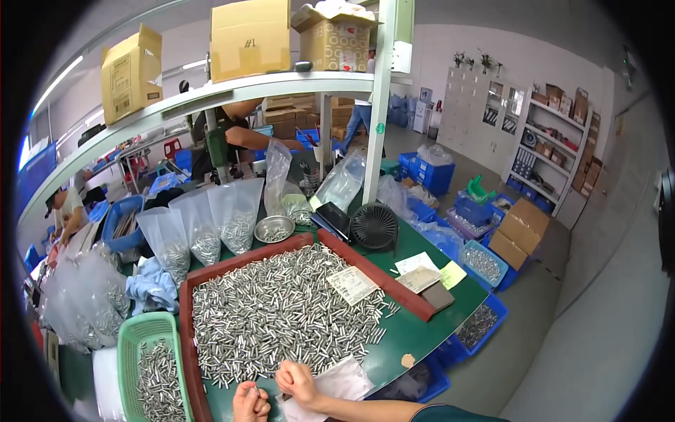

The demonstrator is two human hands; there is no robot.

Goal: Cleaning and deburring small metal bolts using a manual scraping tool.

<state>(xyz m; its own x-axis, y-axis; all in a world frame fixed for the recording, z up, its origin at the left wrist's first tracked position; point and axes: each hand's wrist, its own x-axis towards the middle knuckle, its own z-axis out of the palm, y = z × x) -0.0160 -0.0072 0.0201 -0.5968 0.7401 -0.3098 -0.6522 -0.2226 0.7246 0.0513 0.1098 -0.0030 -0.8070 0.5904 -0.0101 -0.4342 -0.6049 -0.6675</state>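
A broad heap of small silvery metal pins (274,309) covers the green table inside a dark red wooden frame (188,352). At the heap's near edge my left hand (251,404) is closed, thumb against the curled fingers; a small greyish glint shows at its fingertips, too small to name. Just right of it, my right hand (297,383) is closed in a pinch, and what it holds, if anything, is hidden. Under and beside the right hand lies a white cloth (344,380). Left of the frame, a green plastic basket (130,352) contains more pins.
Clear bags of pins (239,218) and a metal bowl (274,228) stand behind the frame. A black fan (374,226) sits at the back right, near paper slips (420,278). Blue bins (485,323) line the table's right side. A shelf (281,83) with boxes spans above. People work beyond.
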